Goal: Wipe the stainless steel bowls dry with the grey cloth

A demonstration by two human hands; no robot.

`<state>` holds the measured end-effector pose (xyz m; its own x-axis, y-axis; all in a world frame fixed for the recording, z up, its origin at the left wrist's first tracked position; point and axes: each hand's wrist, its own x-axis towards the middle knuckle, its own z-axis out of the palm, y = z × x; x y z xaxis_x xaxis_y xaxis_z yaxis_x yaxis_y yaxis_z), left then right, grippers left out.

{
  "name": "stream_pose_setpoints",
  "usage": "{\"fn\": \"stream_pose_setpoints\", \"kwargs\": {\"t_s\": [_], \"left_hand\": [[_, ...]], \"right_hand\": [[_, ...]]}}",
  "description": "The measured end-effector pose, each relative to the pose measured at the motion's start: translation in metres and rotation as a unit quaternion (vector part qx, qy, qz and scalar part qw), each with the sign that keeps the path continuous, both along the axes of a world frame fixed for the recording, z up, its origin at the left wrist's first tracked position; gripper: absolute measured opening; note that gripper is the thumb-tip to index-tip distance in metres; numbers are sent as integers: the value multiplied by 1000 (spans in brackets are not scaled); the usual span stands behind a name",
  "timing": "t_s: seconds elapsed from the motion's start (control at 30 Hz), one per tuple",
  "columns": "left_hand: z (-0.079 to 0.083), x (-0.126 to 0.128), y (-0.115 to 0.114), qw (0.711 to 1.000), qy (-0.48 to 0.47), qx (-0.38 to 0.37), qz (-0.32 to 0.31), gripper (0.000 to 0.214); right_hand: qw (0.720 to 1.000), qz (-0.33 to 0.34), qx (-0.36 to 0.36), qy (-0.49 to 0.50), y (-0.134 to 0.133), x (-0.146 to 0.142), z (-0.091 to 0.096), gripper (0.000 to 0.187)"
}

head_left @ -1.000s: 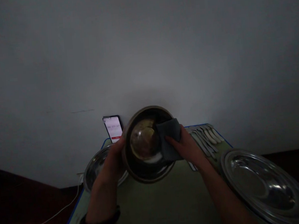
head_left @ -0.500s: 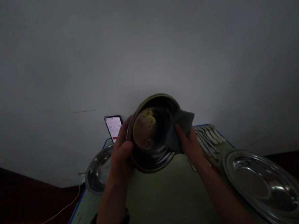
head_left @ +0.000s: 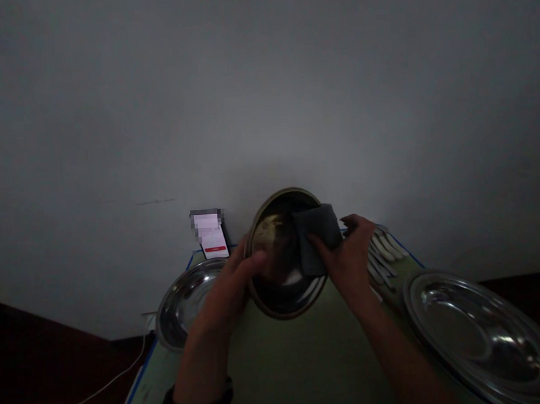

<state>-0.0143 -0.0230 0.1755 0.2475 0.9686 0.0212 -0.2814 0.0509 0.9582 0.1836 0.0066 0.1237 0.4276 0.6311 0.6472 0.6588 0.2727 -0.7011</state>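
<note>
A shiny metal bowl (head_left: 289,298) is held up above the green table, tilted so that its inside faces me. My left hand (head_left: 236,280) grips its left rim, thumb over the edge and the other fingers hidden behind. My right hand (head_left: 349,261) pinches a folded dark grey cloth (head_left: 320,235) between the thumb and fingers, at the bowl's right rim. The cloth covers part of the rim and the inner wall there.
Another metal bowl (head_left: 169,315) sits on the green table (head_left: 302,364) at left, near a propped-up phone (head_left: 212,233). Several pieces of cutlery (head_left: 385,250) lie at the back right. Large metal plates (head_left: 461,330) stand at right. Behind rises a grey wall (head_left: 263,92); a white cable (head_left: 103,389) hangs at left.
The bowl has moved slightly down and right and turned a little. My left thumb has slid further inside the rim. My right hand's outer fingers have lifted, and the cloth has shifted.
</note>
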Motion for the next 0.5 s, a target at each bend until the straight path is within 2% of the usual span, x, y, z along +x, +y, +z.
{"fn": "stream_pose_setpoints", "kwargs": {"t_s": [0.07,0.17,0.23,0.37,0.5], "left_hand": [[1,4,-1,999,16,26,-14,62],[4,8,-3,997,51,63,-14,62],[6,12,-4,992,87,92,1,67],[6,21,-7,976,173,131,2,71],[-1,28,-7,981,142,132,-24,62]], "right_hand": [[997,-31,15,-75,-2,-2,0,41],[983,-16,-55,-173,-5,-11,-2,24],[977,-5,-96,-192,-6,-22,-7,26],[987,40,-99,-116,-4,-41,-18,33],[995,93,-43,20,-4,-41,-14,32]]}}
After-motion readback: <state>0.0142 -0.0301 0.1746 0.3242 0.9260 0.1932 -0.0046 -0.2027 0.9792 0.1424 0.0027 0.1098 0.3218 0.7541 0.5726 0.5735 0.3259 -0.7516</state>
